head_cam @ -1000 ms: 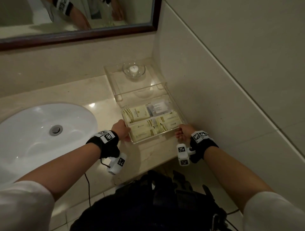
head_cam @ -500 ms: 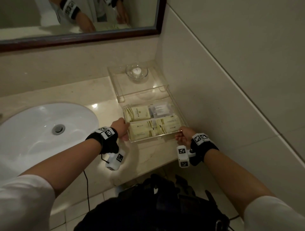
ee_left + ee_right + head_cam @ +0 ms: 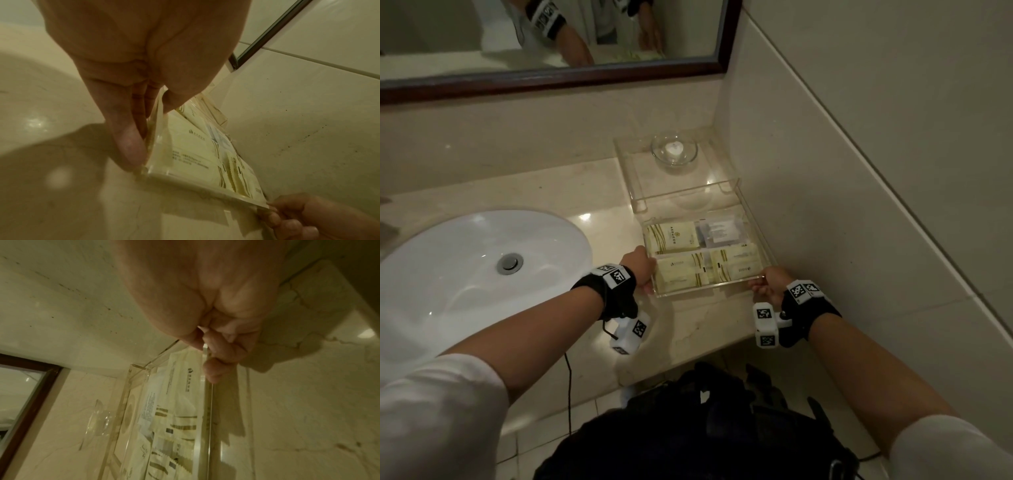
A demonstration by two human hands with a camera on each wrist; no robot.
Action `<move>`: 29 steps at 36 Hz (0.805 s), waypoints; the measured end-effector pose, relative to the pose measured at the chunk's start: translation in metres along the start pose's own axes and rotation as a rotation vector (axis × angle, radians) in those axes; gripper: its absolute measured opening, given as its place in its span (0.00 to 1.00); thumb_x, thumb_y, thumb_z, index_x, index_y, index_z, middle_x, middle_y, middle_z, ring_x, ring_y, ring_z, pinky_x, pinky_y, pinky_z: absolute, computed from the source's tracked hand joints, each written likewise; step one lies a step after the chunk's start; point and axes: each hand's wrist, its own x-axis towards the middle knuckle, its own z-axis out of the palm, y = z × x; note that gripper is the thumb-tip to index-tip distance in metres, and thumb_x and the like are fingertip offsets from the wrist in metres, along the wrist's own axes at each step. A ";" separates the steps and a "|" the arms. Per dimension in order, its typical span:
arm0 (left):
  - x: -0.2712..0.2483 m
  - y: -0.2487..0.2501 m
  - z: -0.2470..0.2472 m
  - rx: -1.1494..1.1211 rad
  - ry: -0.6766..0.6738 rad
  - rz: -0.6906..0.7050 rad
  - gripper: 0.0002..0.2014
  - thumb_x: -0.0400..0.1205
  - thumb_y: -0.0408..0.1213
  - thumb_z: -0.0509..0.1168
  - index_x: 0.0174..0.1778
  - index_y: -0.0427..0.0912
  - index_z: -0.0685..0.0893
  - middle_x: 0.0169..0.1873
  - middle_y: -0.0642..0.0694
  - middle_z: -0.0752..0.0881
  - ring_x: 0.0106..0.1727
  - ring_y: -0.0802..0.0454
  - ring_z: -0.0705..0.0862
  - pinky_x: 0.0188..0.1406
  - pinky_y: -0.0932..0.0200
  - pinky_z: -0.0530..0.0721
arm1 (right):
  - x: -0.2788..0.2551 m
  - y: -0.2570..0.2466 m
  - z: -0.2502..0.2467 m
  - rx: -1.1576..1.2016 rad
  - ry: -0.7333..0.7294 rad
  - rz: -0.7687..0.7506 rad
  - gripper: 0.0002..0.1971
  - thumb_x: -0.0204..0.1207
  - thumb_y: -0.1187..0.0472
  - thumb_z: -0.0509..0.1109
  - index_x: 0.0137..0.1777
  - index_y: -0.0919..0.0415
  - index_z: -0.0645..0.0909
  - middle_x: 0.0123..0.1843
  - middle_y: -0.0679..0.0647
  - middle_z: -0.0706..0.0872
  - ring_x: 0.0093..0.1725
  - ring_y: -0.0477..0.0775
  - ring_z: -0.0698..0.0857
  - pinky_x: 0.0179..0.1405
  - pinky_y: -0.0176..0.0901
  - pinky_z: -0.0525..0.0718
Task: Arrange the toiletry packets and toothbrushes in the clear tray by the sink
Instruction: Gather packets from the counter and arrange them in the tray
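Observation:
A clear acrylic tray (image 3: 709, 290) lies on the marble counter between the sink and the right wall. It holds several cream toiletry packets (image 3: 671, 236) and one clear-wrapped packet (image 3: 720, 232). My left hand (image 3: 643, 274) pinches the tray's near left corner (image 3: 150, 155), thumb inside the wall and fingers outside. At the near right corner (image 3: 205, 353) my right hand (image 3: 767, 284) pinches the edge. The packets (image 3: 191, 146) lie flat in the tray (image 3: 208, 418). I cannot make out any toothbrushes.
A clear acrylic stand (image 3: 681, 181) right behind the tray carries a small glass dish (image 3: 674, 152) with a white piece in it. The white sink (image 3: 469, 274) is to the left, a framed mirror (image 3: 551, 73) above, and the tiled wall (image 3: 859, 171) close on the right.
Both hands have kept their grip on the tray's near corners. The tray sits slightly farther back toward the stand, and the view has shifted a little.

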 end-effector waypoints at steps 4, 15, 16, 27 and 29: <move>-0.007 0.004 0.002 -0.058 -0.078 -0.045 0.10 0.83 0.29 0.55 0.59 0.30 0.71 0.53 0.30 0.84 0.46 0.30 0.88 0.34 0.42 0.89 | 0.001 -0.002 0.000 -0.014 -0.015 0.007 0.22 0.81 0.72 0.45 0.68 0.77 0.73 0.27 0.63 0.82 0.12 0.47 0.78 0.09 0.29 0.70; 0.007 0.011 -0.010 -0.014 -0.028 0.008 0.10 0.81 0.26 0.61 0.58 0.27 0.75 0.53 0.31 0.85 0.51 0.32 0.88 0.51 0.38 0.87 | 0.005 -0.021 0.009 0.011 0.012 -0.097 0.23 0.81 0.72 0.43 0.69 0.79 0.72 0.32 0.62 0.78 0.11 0.41 0.75 0.08 0.27 0.65; 0.008 0.013 -0.012 -0.016 -0.020 0.007 0.11 0.81 0.26 0.61 0.59 0.28 0.75 0.53 0.31 0.85 0.51 0.32 0.87 0.51 0.39 0.87 | 0.007 -0.024 0.010 0.008 0.008 -0.099 0.22 0.81 0.72 0.43 0.69 0.79 0.71 0.33 0.62 0.78 0.11 0.41 0.75 0.08 0.27 0.66; 0.017 0.031 -0.031 -0.013 -0.052 -0.053 0.09 0.84 0.28 0.56 0.56 0.27 0.76 0.52 0.31 0.88 0.54 0.34 0.87 0.25 0.63 0.83 | 0.019 -0.049 0.023 -0.017 -0.005 -0.096 0.23 0.83 0.71 0.43 0.72 0.79 0.69 0.33 0.61 0.79 0.12 0.41 0.77 0.09 0.28 0.69; 0.021 0.032 -0.033 0.011 -0.063 -0.065 0.09 0.84 0.29 0.57 0.55 0.27 0.77 0.53 0.31 0.88 0.55 0.35 0.87 0.40 0.59 0.86 | 0.022 -0.053 0.026 -0.023 -0.006 -0.099 0.23 0.82 0.71 0.43 0.71 0.79 0.69 0.31 0.61 0.81 0.12 0.41 0.77 0.09 0.27 0.69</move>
